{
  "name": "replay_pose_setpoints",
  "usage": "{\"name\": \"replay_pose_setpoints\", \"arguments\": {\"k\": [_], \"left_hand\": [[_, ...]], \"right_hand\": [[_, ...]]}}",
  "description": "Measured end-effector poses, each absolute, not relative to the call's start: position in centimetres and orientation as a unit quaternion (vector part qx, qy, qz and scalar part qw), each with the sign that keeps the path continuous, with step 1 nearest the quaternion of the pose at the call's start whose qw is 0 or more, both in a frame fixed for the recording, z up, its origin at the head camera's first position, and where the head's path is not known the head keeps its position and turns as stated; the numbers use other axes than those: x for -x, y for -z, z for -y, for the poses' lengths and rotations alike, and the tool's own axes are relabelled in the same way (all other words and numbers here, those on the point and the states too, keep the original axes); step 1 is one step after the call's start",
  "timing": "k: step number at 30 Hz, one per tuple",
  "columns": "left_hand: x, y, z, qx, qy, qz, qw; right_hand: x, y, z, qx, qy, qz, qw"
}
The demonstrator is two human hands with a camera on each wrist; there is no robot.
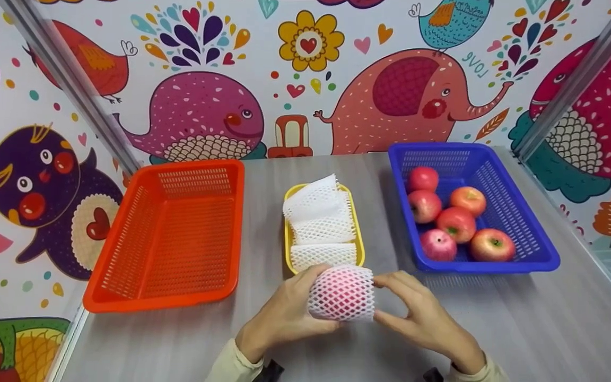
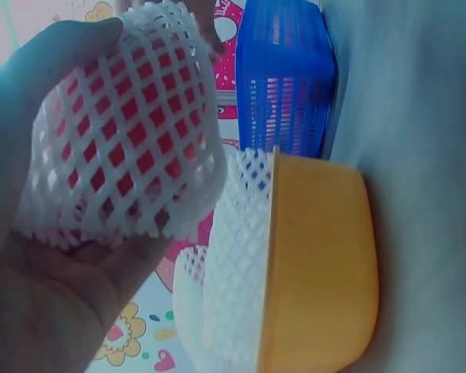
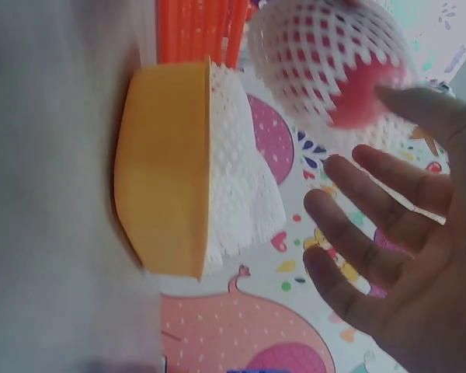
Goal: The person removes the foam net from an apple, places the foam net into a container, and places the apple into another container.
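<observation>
In the head view my left hand (image 1: 289, 313) grips an apple (image 2: 132, 124) wrapped in a white foam net sleeve (image 1: 341, 293), above the table at the near side of the yellow basket. Thumb and fingers curl round the net from the left. My right hand (image 1: 425, 313) is at the sleeve's right edge, its fingers spread and loosely bent. In the right wrist view the thumb tip overlaps the bare red end of the apple at the sleeve's opening, while the other fingers (image 3: 380, 202) stand apart from it.
Flat white foam nets (image 1: 321, 223) fill the small yellow basket (image 1: 360, 239) in the middle. On the right, a blue basket (image 1: 517, 212) holds several apples (image 1: 456, 224). To the left stands an orange-red basket (image 1: 194, 244). Patterned wall panels (image 1: 295, 63) enclose the table.
</observation>
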State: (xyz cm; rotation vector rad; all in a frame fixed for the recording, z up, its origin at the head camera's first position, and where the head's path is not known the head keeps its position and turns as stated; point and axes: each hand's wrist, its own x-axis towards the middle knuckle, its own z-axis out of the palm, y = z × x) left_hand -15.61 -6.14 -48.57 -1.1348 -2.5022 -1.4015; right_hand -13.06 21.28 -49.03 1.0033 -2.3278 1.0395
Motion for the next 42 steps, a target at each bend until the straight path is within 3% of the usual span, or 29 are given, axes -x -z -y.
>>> {"name": "replay_pose_setpoints", "arguments": {"k": [13,21,28,34,42], "left_hand": [[15.4,49.1,5.3,0.45,0.419,0.789,0.01],[15.5,48.8,6.9,0.453,0.394,0.799,0.044],[15.6,48.3,7.6,0.43,0.388,0.812,0.076],[16.2,48.0,8.7,0.404,0.375,0.825,0.127],[18.1,45.7,9.3,0.327,0.318,0.859,0.233]], "right_hand": [[13.3,49.8,-20.3,-0.413,-0.388,0.796,0.212],[12.6,47.4,-20.1,-0.395,-0.421,0.786,0.221],[13.1,49.4,-21.4,-0.379,-0.408,0.803,0.213],[12.6,48.5,-22.4,-0.33,-0.413,0.819,0.223],[12.3,48.7,-24.3,-0.267,-0.414,0.839,0.231]]}}
